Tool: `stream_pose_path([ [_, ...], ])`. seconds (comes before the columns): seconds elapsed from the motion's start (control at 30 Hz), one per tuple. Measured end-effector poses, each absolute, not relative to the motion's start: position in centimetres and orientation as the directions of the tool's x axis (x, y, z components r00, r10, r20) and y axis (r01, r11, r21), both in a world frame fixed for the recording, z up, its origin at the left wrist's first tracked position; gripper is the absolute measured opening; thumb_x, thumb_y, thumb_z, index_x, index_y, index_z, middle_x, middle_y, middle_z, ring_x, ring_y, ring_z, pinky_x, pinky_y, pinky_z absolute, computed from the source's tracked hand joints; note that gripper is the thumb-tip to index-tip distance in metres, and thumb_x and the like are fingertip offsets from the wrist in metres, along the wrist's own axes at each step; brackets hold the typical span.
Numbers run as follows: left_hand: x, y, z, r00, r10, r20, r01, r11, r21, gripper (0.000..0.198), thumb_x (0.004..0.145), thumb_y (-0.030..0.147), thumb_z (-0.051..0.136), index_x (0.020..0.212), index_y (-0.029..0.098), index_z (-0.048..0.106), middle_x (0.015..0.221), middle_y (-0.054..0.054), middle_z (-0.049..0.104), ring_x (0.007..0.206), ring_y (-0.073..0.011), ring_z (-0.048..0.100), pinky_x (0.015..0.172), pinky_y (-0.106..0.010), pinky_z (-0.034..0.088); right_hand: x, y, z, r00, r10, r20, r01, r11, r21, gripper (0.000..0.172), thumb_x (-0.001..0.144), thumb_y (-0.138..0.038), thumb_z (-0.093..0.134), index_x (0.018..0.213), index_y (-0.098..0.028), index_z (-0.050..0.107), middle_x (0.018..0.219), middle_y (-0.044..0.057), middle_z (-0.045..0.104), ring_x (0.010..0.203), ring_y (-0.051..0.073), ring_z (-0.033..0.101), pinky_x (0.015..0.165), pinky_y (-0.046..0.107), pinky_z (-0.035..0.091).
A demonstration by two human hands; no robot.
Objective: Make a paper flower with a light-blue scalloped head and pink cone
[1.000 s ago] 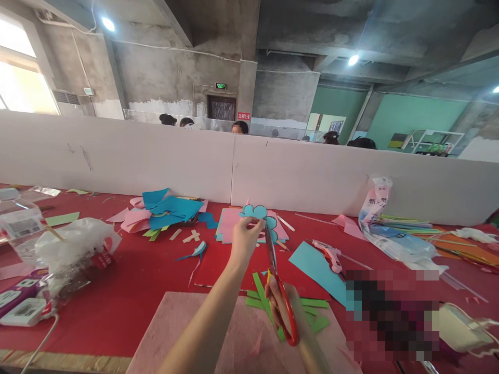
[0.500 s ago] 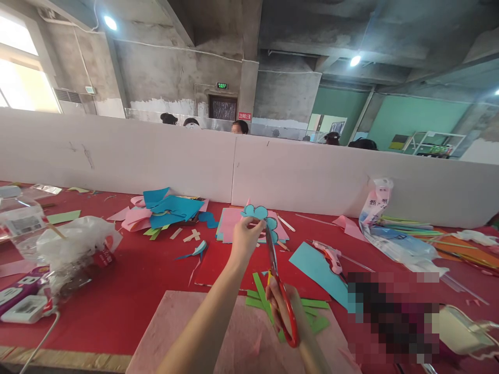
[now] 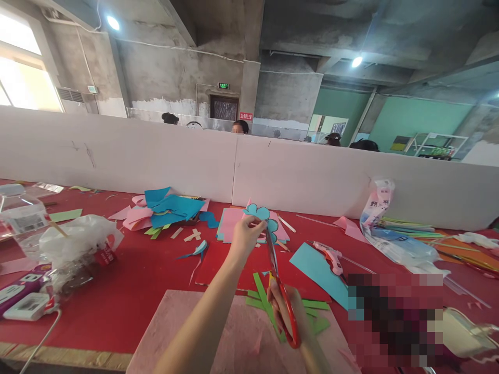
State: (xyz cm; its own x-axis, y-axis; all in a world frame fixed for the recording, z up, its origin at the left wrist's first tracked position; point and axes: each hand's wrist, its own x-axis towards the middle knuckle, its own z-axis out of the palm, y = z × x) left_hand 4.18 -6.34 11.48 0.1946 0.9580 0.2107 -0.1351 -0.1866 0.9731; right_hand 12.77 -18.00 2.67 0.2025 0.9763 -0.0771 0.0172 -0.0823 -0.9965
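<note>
Between the fingers of my left hand (image 3: 246,234) is a light blue paper flower (image 3: 259,211) with dark outlined, scalloped petals. My right hand (image 3: 284,298) grips red-handled scissors (image 3: 293,317), their blades pointing away from me and up to the flower's lower right edge. Whether the blades bite into the paper I cannot tell. Behind the flower lies a stack of pink and blue paper sheets (image 3: 230,223) on the table. Green paper strips (image 3: 259,293) lie under and around my right hand, on a pinkish board (image 3: 195,332).
A pink glue gun (image 3: 329,257) rests by a light blue sheet (image 3: 307,265) at right. Blue and pink scraps (image 3: 179,208) lie back left. A plastic bottle (image 3: 21,218) and bagged cup (image 3: 70,241) stand left. A white partition (image 3: 175,161) closes off the table's far side.
The view has shifted very slightly. Both hands hold nearly the same pose, and the paper flower has turned or tilted a little at the scissors.
</note>
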Motion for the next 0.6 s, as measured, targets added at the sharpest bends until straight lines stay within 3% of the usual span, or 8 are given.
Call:
stream_pose_path([
  [0.6,3.5,-5.2,11.3,0.296,0.927,0.232,-0.086,-0.216,0.973,0.012,0.067,0.024,0.061,0.06,0.015,0.059,0.061,-0.003,0.062,0.058,-0.0136,0.062,0.056,-0.025,0.052,13.2,-17.9,2.1,0.196,0.977,-0.079,0.148,-0.109,-0.983,0.056,0.063,-0.075,0.04,0.056,-0.019,0.035,0.03,-0.011,0.027,0.019,0.003,0.028,0.022,0.015,0.021],
])
